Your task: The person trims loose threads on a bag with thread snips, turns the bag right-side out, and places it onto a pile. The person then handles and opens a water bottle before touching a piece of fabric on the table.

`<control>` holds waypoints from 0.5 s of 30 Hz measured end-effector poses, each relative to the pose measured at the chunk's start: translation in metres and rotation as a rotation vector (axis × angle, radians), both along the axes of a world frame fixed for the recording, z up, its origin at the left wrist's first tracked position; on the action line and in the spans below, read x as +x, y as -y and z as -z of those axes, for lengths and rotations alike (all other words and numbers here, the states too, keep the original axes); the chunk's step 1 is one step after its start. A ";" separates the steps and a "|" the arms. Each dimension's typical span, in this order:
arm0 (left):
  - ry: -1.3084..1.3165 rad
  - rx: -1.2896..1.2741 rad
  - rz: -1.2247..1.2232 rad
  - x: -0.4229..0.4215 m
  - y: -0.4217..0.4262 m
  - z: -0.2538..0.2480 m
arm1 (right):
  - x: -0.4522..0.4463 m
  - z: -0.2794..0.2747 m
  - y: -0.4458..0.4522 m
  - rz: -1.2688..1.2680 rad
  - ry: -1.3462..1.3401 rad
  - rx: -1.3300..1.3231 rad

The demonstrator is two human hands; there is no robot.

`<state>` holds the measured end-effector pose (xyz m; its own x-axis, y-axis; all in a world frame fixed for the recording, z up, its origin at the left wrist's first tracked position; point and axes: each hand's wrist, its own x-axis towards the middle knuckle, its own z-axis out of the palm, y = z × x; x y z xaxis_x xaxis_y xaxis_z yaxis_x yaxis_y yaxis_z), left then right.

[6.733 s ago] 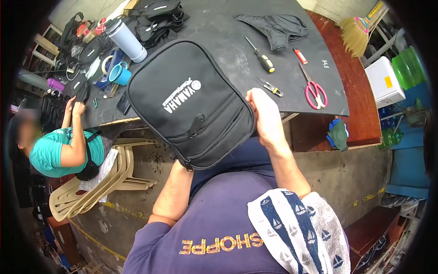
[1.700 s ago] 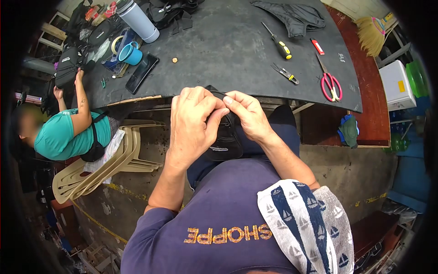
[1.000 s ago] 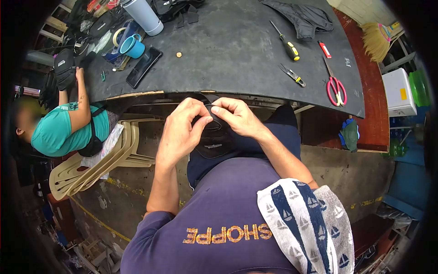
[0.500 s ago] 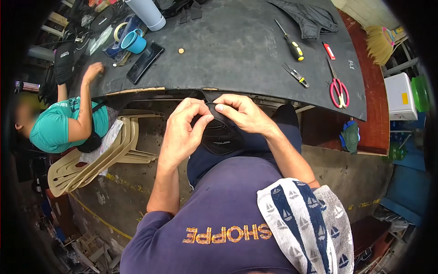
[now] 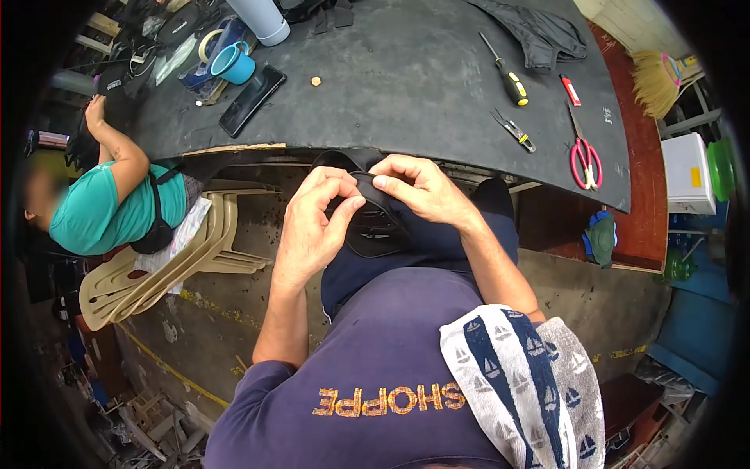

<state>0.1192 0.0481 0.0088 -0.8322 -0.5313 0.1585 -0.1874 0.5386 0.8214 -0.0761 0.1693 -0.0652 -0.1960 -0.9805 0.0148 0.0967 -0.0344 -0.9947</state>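
Over my lap, at the table's near edge, hangs a small black bag (image 5: 376,238) with a pale logo on its front and a strap looping up behind it. My left hand (image 5: 314,223) pinches its upper edge between thumb and index finger. On the other side of that edge, my right hand (image 5: 426,191) grips the black fabric with the thumb on top. Both sets of fingertips are close together, and they partly hide the bag's top. Whether anything small sits between the left fingertips is too fine to make out.
On the black table (image 5: 367,102) lie a phone (image 5: 251,102), a screwdriver (image 5: 504,70), thread snips (image 5: 513,130), scissors (image 5: 584,156) and a red cutter (image 5: 570,90). A blue cup (image 5: 233,64) stands farther left. A co-worker (image 5: 113,199) sits by stacked chairs (image 5: 164,270).
The bag has tipped slightly and more of its strap loop shows behind my hands. My grip stays nearly the same. The co-worker's arm has moved left, away from the table edge.
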 end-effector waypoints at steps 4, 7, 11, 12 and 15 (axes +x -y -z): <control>0.003 0.030 0.012 0.001 0.004 -0.001 | -0.003 -0.014 -0.006 0.082 -0.186 -0.018; 0.010 0.035 0.036 0.001 0.004 -0.002 | -0.006 -0.031 -0.011 0.127 -0.411 -0.042; 0.035 0.046 0.036 0.002 0.004 -0.001 | -0.016 -0.039 -0.018 0.252 -0.473 -0.037; 0.033 0.051 0.040 0.002 0.004 -0.001 | -0.018 -0.038 -0.019 0.251 -0.474 -0.037; 0.025 0.058 0.044 0.004 0.005 0.000 | -0.022 -0.031 -0.021 0.328 -0.528 -0.053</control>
<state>0.1228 0.0432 0.0087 -0.8584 -0.5017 0.1071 -0.1856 0.4983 0.8469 -0.0985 0.1899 -0.0341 -0.4396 -0.8659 0.2389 -0.4319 -0.0294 -0.9015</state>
